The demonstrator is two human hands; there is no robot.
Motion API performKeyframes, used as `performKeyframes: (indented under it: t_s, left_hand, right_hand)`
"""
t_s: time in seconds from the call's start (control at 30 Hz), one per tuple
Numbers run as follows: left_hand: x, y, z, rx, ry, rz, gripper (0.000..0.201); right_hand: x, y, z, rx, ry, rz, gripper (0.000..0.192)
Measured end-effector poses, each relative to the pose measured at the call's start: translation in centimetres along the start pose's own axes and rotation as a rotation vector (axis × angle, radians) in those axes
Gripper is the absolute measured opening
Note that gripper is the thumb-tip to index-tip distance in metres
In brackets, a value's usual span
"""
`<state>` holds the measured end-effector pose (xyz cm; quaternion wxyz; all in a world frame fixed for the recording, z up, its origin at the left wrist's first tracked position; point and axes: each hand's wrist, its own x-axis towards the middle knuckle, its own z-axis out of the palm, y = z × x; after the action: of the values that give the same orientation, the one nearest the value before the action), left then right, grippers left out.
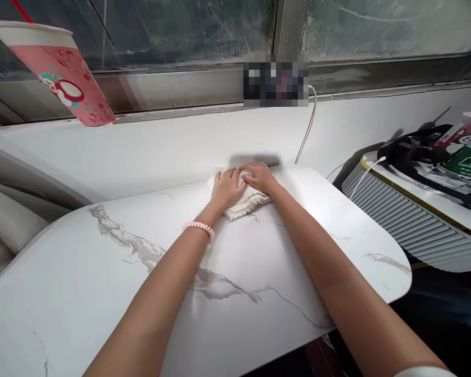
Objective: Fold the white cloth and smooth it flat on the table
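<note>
The cloth (246, 204) lay folded at the far edge of the table (102, 293), near the sill (141, 152). My left hand (227, 187) and right hand (260, 177) pressed flat on it, fingers together, side by side and touching. A pink cup (63, 73) stood far left on the sill.

Cloth (245, 203) on table (102, 293) far edge; cup (63, 73) behind-left.

White marble-look table (259, 262), grey veins, rounded corners. On it, far edge: folded white cloth (245, 203) w/ both hands pressed flat on top. Sill (141, 152) behind carries pink cup (63, 73).
</note>
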<state>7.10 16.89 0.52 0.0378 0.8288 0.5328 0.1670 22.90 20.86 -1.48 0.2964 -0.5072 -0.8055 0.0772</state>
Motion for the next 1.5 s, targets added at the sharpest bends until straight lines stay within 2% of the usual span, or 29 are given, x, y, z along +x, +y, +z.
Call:
performKeyframes:
  t_s: [0.13, 0.3, 0.43, 0.57, 0.7, 0.87, 0.97, 1.07, 1.27, 1.37, 1.5]
  left_hand:
    - [0.3, 0.4, 0.3, 0.009, 0.019, -0.025, 0.049]
    - [-0.5, 1.2, 0.4, 0.013, 0.008, -0.025, 0.051]
    - [-1.5, 3.7, 0.8, 0.010, -0.021, -0.043, 0.054]
    - [-3.5, 7.1, 1.3, -0.002, -0.031, 0.008, 0.055]
    - [-8.2, 9.7, 0.8, -0.006, -0.062, 0.103, 0.058]
    - [-16.9, 11.3, -1.0, -0.013, -0.110, 0.242, 0.064]
    - [-20.2, 11.6, -2.0, -0.017, -0.126, 0.290, 0.064]
    - [-20.9, 11.5, -2.4, -0.024, -0.151, 0.310, 0.064]
    - [-19.2, 9.9, -2.6, -0.020, -0.183, 0.316, 0.064]
    - [-17.8, 7.4, -3.0, -0.034, -0.212, 0.330, 0.063]
    - [-15.0, 2.8, -3.6, -0.052, -0.225, 0.345, 0.061]
  right_hand:
    - [0.2, 0.1, -0.1, 0.016, 0.029, 0.037, 0.040]
    - [-1.0, 0.0, -0.9, 0.033, -0.012, 0.043, 0.042]
    - [-3.5, 0.7, -2.4, -0.003, -0.033, 0.046, 0.044]
    - [-7.7, 1.1, -4.6, -0.064, -0.040, 0.025, 0.047]
    - [-14.0, -0.9, -6.6, -0.126, -0.041, -0.001, 0.049]
    - [-22.5, -7.1, -8.1, -0.184, -0.110, -0.030, 0.048]
    - [-25.2, -10.0, -8.6, -0.215, -0.160, -0.040, 0.048]
    - [-25.5, -11.0, -8.6, -0.222, -0.163, -0.034, 0.046]
    - [-23.0, -11.0, -7.4, -0.214, -0.110, -0.038, 0.043]
    - [-21.1, -11.2, -5.7, -0.232, -0.048, -0.018, 0.043]
    - [-17.1, -11.8, -2.5, -0.283, 0.013, 0.034, 0.044]
